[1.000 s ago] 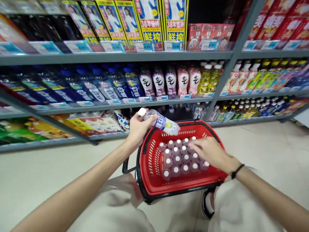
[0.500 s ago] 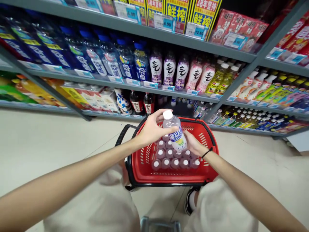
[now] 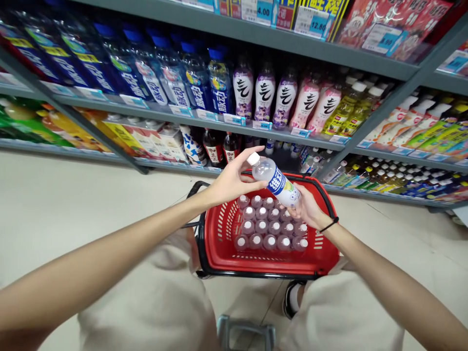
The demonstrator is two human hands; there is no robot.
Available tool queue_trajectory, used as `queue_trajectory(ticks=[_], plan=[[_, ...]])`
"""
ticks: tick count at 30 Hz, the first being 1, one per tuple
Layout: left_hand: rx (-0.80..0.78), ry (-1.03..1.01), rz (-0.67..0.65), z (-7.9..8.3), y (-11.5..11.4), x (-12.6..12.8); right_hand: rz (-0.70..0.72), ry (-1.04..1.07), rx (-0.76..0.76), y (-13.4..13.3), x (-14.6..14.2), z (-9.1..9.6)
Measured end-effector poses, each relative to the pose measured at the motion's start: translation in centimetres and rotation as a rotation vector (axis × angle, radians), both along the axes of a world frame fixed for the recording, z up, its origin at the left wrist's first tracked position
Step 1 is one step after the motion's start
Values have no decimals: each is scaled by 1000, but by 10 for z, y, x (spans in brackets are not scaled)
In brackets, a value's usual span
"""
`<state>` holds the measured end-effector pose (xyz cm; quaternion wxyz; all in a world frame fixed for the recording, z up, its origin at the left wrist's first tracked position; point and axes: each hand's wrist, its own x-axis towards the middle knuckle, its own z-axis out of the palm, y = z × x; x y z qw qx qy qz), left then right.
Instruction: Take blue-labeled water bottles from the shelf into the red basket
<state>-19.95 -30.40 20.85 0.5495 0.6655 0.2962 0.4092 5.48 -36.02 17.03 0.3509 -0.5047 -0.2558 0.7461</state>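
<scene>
A clear drink bottle point(image 3: 278, 181) with a white cap and a blue-and-white label is tilted above the basket, its cap toward the upper left. My right hand point(image 3: 305, 204) grips its base from the right. Around the cap end is my left hand point(image 3: 234, 178), fingers apart, the thumb at the bottle's side; whether it touches is hard to tell. Below, the red shopping basket point(image 3: 226, 261) holds rows of similar white-capped bottles point(image 3: 270, 241) standing upright. My hands and the held bottle cover part of the back rows.
Ahead stands a grey shelf unit point(image 3: 256, 41) with blue-capped bottles point(image 3: 161, 73), purple-labelled bottles point(image 3: 264, 95) and cartons. Several white-capped bottles point(image 3: 269, 146) sit on the bottom shelf behind the basket. My knees flank a grey stool-like frame point(image 3: 246, 329) on the tiled floor.
The bottle has tipped further over, its base swinging right and up with my right hand. My left hand has loosened, its fingers spreading near the cap. The view has shifted slightly.
</scene>
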Motion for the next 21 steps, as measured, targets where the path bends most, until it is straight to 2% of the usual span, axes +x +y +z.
queue_trajectory(ticks=[2,8,11,14,21], plan=[[11,21,8,-2,0,-1,-28,-35,-23,-2,-1,2],[-33,27,172,-11,0,2,-136,-16,-16,-1,-1,8],[-16,6,126,-8,-2,1,-147,14,0,2,4,8],[67,7,50,-1,-7,-1,-139,39,21,4,8,3],[200,70,36,9,-14,4,-103,60,34,1,12,-4]])
